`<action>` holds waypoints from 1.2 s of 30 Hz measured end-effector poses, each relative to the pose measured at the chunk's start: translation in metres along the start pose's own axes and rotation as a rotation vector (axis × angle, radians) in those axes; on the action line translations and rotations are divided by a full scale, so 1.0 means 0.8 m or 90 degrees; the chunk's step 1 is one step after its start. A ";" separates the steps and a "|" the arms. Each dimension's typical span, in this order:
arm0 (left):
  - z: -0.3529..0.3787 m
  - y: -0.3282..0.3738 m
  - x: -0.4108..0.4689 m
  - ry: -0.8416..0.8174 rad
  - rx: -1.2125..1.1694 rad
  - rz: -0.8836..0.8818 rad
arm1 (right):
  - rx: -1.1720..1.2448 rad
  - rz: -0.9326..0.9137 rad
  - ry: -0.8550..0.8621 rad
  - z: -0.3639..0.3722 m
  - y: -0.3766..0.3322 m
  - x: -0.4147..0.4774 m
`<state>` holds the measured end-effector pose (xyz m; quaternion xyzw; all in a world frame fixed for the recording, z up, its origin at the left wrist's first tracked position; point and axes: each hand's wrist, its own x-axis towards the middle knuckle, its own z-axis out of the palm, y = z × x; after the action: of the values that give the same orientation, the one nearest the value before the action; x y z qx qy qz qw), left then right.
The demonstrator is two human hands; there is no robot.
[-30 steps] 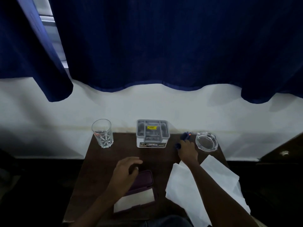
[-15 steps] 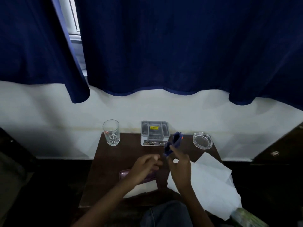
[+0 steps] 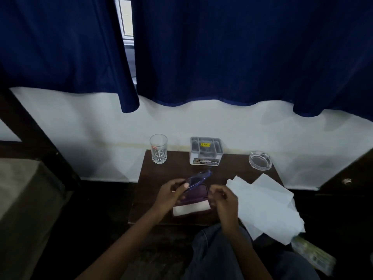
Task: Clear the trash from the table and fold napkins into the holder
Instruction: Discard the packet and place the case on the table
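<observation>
Blue wrapper-like scrap, probably trash though the dim view makes it hard to say, is hanging over the middle of the table, above a purple case. Left hand is pinching its near end between thumb and fingertips. Right hand, just beside, is curling loosely and gripping nothing visible. Napkins are lying unfolded at the right edge. Holder is standing at the back between glass and ashtray.

Judgement: the trash step is calling for a firm pinch, lifting the scrap clear of the glass.
</observation>
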<state>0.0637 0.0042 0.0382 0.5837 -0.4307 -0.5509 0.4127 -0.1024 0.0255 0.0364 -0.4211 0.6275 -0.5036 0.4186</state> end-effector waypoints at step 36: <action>0.011 -0.116 -0.001 0.057 0.701 0.191 | -0.427 0.052 -0.106 0.003 0.097 0.023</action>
<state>0.0591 0.0318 -0.0506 0.6680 -0.7142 -0.1554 0.1396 -0.1142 0.0178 -0.0424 -0.5493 0.7381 -0.2157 0.3269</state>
